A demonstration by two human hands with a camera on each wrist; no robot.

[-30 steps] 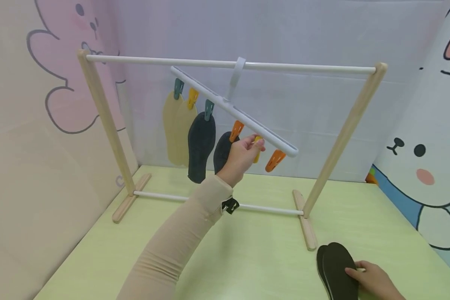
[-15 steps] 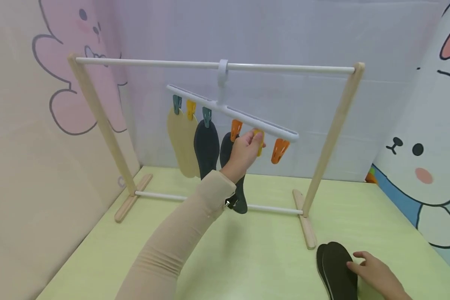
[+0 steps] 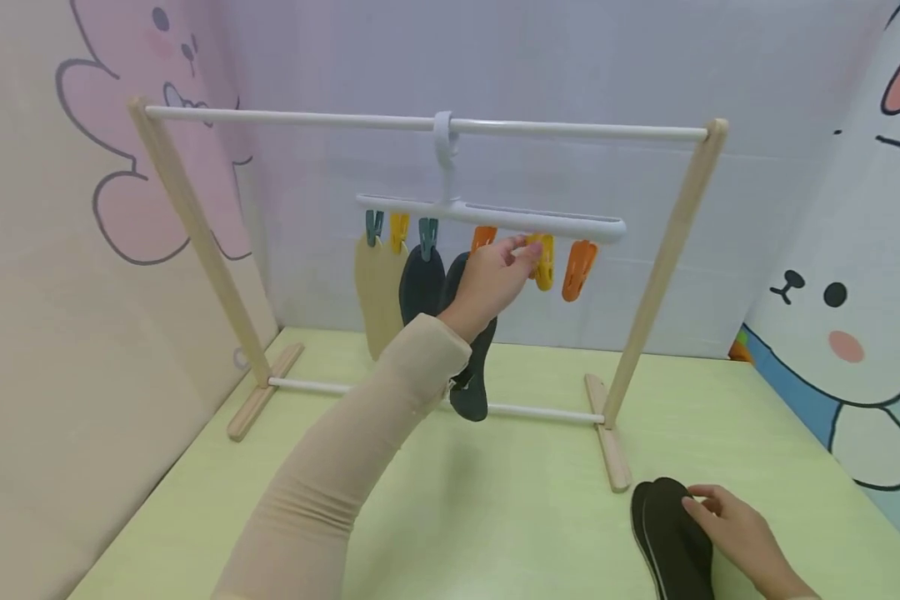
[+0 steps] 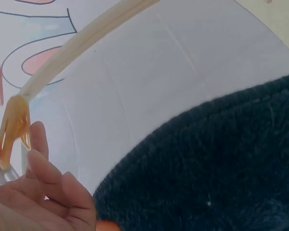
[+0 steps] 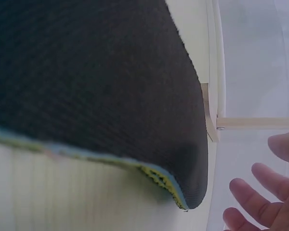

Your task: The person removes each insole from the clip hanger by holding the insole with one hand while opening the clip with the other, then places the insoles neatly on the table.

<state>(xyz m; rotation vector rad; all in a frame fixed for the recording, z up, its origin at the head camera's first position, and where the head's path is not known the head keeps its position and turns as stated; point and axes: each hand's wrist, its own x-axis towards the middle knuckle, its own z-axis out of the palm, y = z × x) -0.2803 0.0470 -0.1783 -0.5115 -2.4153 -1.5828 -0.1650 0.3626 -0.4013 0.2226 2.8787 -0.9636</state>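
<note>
My left hand (image 3: 491, 279) reaches up to the white clip hanger (image 3: 540, 222) and pinches its yellow clip (image 3: 543, 262); in the left wrist view this clip (image 4: 14, 126) sits between thumb and fingers. Left of that hand, beige insoles (image 3: 378, 292) and a dark insole (image 3: 422, 283) hang from clips. Another dark insole (image 3: 471, 387) hangs partly behind the hand and forearm. At lower right my right hand (image 3: 742, 533) is at the edge of two stacked black insoles (image 3: 671, 533). The right wrist view shows its loosely bent fingers (image 5: 253, 199) apart from the insole (image 5: 101, 82).
The hanger hooks over the white top rod (image 3: 307, 121) of a wooden-legged rack (image 3: 663, 275). An orange clip (image 3: 579, 271) dangles at the hanger's right end. The rack stands on a pale green tabletop (image 3: 525, 508), between walls with cartoon animals.
The hanger has swung from a steep tilt to nearly level, its right end rising with the yellow clip and my left hand. My right fingers have shifted slightly up along the stacked insoles.
</note>
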